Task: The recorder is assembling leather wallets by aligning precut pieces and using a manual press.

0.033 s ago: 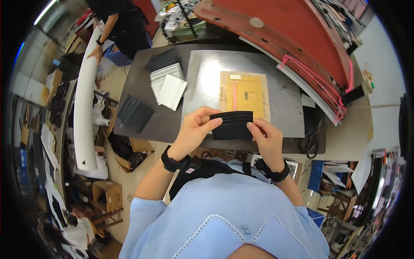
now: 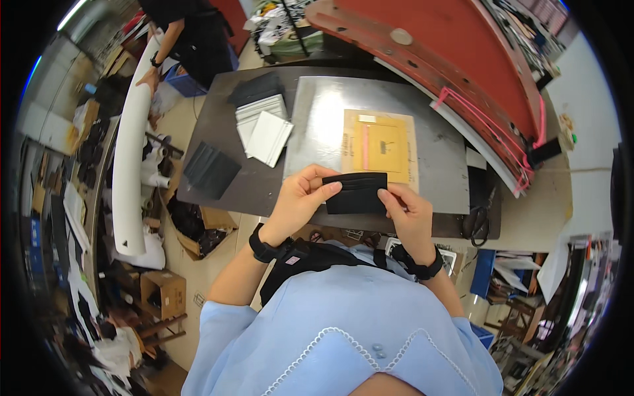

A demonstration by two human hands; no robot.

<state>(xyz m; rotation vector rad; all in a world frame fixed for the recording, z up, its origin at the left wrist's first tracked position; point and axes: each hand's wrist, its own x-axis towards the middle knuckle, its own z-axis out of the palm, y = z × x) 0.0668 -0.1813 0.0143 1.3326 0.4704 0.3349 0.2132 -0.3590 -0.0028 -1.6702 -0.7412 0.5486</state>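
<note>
A flat black card holder [image 2: 356, 198], with several slot edges along its upper part, is held level over the table's near edge. My left hand [image 2: 305, 201] pinches its left side between thumb and fingers. At its right edge, my right hand [image 2: 411, 214] is closed on it, the thumb on the front face. Just beyond it lies a yellow template board [image 2: 389, 140] with a pink strip, on a metal plate [image 2: 314, 142]. To the left are fanned white rectangular pieces [image 2: 271, 137] and a stack of black pieces [image 2: 211, 170]. More black pieces [image 2: 257, 89] lie behind the white ones.
A large red machine arm [image 2: 429, 49] with pink cord overhangs the far right of the table. Dark-handled scissors [image 2: 477, 224] lie at the table's right edge. At far left, another person's hand [image 2: 148, 80] rests on a long white roll [image 2: 132, 158]. An open carton [image 2: 198, 224] stands below.
The slot edges of the card holder look flatter and less bowed. The table and surroundings have shifted slightly to the right in view. Both hands keep their hold.
</note>
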